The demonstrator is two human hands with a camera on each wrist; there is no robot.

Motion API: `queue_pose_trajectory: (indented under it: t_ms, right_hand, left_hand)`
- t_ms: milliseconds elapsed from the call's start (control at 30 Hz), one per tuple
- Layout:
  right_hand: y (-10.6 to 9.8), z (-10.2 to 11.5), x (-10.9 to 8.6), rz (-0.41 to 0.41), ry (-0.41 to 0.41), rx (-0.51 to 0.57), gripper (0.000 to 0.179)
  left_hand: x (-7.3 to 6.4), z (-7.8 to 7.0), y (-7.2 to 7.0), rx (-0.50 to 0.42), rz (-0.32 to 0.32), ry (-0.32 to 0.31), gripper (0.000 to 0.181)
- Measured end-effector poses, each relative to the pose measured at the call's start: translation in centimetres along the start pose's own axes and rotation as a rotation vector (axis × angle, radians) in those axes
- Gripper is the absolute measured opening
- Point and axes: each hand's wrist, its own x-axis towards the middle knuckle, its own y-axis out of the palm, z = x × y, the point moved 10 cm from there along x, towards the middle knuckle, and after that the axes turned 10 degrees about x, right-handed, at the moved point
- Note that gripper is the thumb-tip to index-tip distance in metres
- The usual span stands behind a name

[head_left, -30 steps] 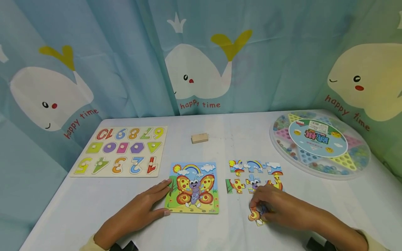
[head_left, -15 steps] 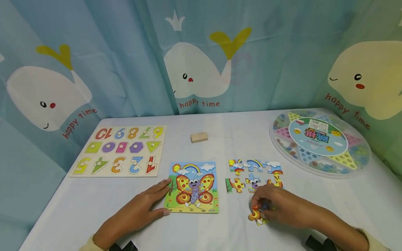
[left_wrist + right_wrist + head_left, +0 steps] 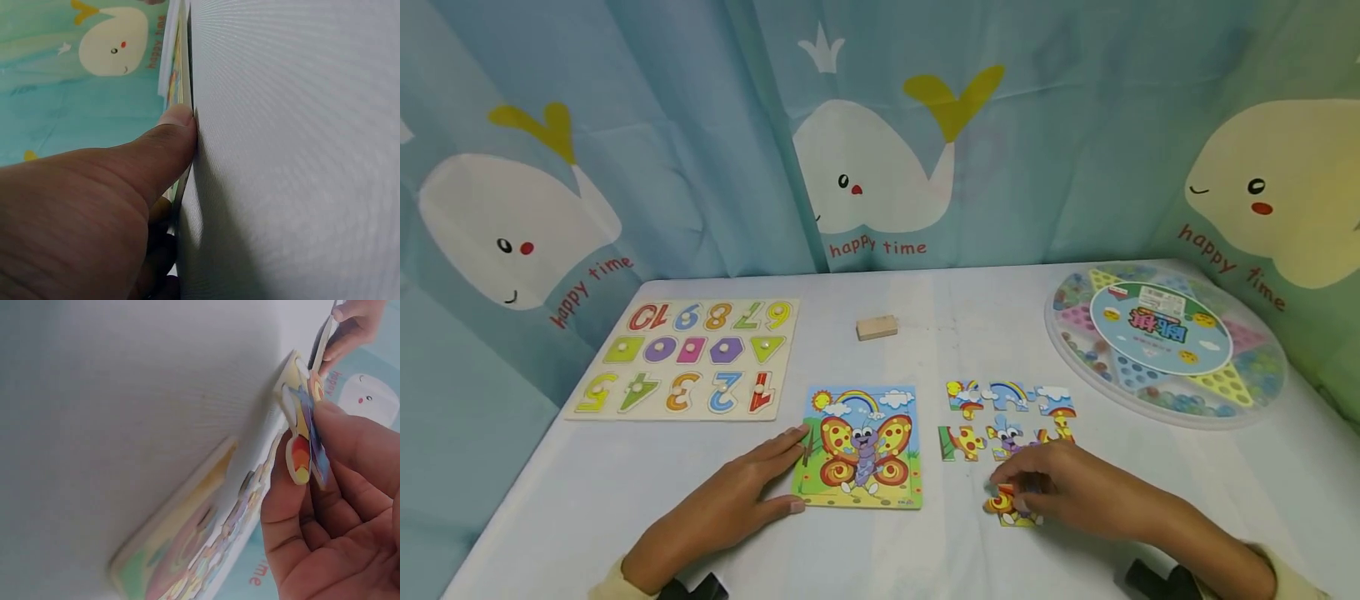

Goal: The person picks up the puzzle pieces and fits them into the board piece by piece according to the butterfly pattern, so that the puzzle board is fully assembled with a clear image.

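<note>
My left hand [image 3: 737, 504] rests at the left edge of a square butterfly puzzle board [image 3: 865, 450]. Its fingers lie straight against that edge, and in the left wrist view the thumb [image 3: 169, 137] touches the side. To the right, my right hand [image 3: 1071, 487] pinches a butterfly puzzle piece [image 3: 304, 434] between thumb and fingers, tilted up in the right wrist view. White feet, a purple-blue body and orange swirls are printed on it. Several loose pieces, such as a rainbow piece [image 3: 1009, 397], lie in rows beyond this hand. Another loose piece [image 3: 181, 531] with a green corner lies on the table, hidden under my hand in the head view.
A number and shape board [image 3: 696, 360] lies at the back left. A small wooden block [image 3: 876, 327] sits at the back middle. A round clear marble game case [image 3: 1165, 342] occupies the back right. A whale-print curtain [image 3: 722, 167] hangs behind the white table.
My right hand has shifted slightly left and away from me, with the pinched piece lifted and moved along with it. The left hand and the board stay in place.
</note>
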Motion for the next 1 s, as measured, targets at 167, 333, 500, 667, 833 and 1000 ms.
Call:
queue_pose_trajectory:
  t_ms: [167,333,500,667,833,1000]
  right_hand:
    - [-0.2,0.6,0.4,-0.027,0.001,-0.028,0.020]
    - [-0.2,1.1,1.3,-0.041,0.013,-0.045,0.019]
    - [0.1,1.2,1.9,-0.033,0.020,-0.010,0.018]
    - [0.3,1.2,2.4,-0.030,0.032,-0.004,0.018]
    - [0.3,1.6,2.8,-0.041,0.027,-0.018,0.019]
    - [0.5,2.0,3.5,-0.063,0.015,-0.042,0.019]
  left_hand:
    - [0.0,0.0,-0.1,0.001,-0.011,0.013,0.071]
    - [0.0,0.1,0.0,-0.015,-0.012,0.014,0.070]
    - [0.0,0.1,0.0,-0.011,-0.016,0.012,0.071]
    - [0.0,0.1,0.0,-0.014,-0.009,0.005,0.071]
    - [-0.1,0.1,0.0,-0.013,-0.006,0.002,0.071]
    - [-0.2,0.2,0.0,-0.010,-0.007,0.007,0.071]
